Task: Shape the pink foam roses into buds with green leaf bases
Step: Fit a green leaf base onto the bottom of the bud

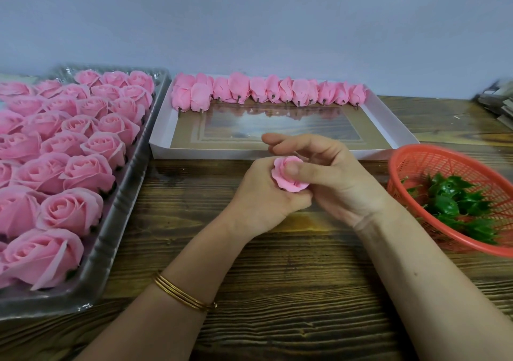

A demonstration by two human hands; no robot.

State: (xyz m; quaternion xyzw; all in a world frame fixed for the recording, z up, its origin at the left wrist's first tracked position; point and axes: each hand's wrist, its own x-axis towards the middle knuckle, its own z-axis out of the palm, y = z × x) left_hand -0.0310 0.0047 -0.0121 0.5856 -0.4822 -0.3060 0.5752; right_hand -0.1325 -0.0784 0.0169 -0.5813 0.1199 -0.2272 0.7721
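While my left grip cups the pink rose from underneath, fingers curled round its base, my right grip holds it from the other side. The thumb presses flat into the outer petals and two fingers stretch out above the bloom. Both grips are closed on this one rose, which sits at the centre of the frame just above the table, in front of the near edge of the white box.

The rose looks feather-light, and I judge the foam petals to be soft and easy to dent or tear. I would take its weight at the firmer base in my left palm. I would fold the petals inward with the pad of the thumb, never a nail, and squeeze gently all round. Whether a leaf base is already under it I cannot tell, because my palm hides the underside.

A row of closed buds lines the far wall of the box in the upper middle. Open roses fill the tray on the left of the frame. The green leaf bases lie in the red basket at the right edge, near my right wrist.
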